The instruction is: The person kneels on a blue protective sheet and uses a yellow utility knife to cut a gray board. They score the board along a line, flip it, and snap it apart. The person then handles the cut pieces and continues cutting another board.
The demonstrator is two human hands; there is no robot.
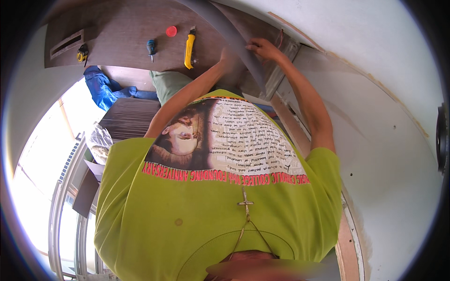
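Observation:
A long dark grey strip (225, 23) arcs from the top edge of the picture down to the right end of a brown wooden board. My right hand (263, 48) is closed, its curled fingertips pinching the strip's right edge. Just left of the strip is my left hand (228, 57); it is blurred and partly covered by the strip, so I cannot see what its fingers do. On the board, left of my hands, lie a yellow utility knife (189, 48), a round red lid-like piece (171, 31) and a short screwdriver (151, 48) with a blue handle.
A yellow-and-black tape measure (82, 53) rests near a slot (67, 43) at the left of the brown board (117, 23). Below are a blue cloth (101, 89), a green cushion (168, 84) and a dark wrapped bundle (129, 119). A pale wall (389, 117) rises close on the right.

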